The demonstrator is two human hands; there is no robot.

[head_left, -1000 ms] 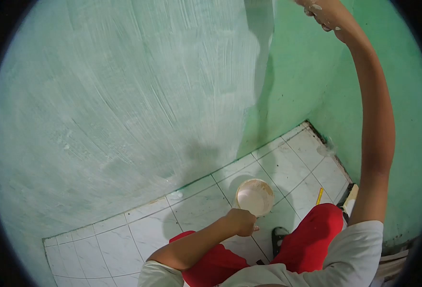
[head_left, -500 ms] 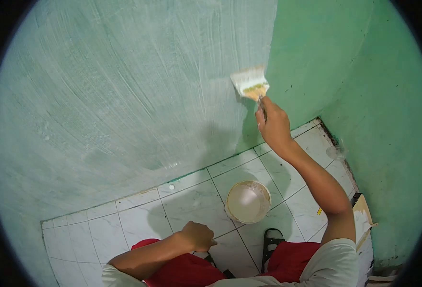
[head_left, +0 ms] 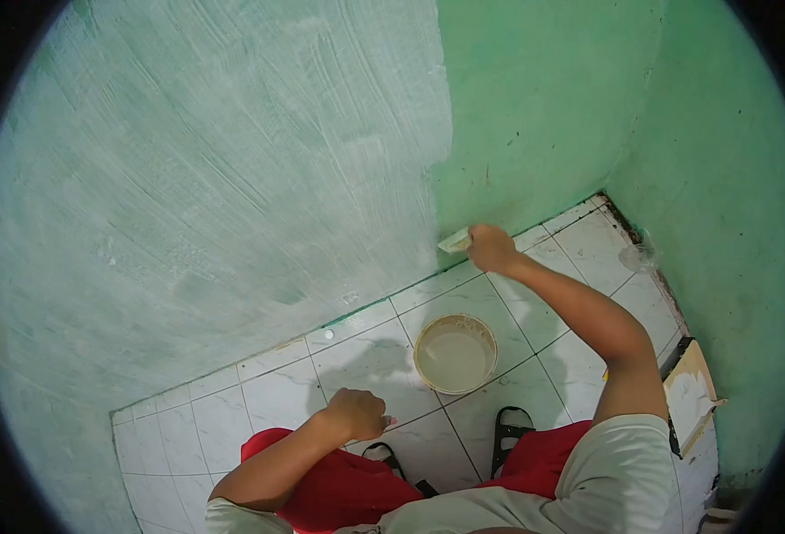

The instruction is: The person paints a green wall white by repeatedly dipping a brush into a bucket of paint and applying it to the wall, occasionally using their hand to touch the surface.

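Two hands showing: left hand [head_left: 355, 414] at six o'clock, right hand [head_left: 492, 247] at three. One brush [head_left: 455, 240] showing at two o'clock. One bucket [head_left: 456, 389] standing at five. Two sandals [head_left: 511, 432] showing, six and five. One board [head_left: 691, 392] showing at four.

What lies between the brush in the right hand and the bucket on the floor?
In the head view, a thin strip of wall below the brush, then white floor tiles up to the bucket; no object lies between.
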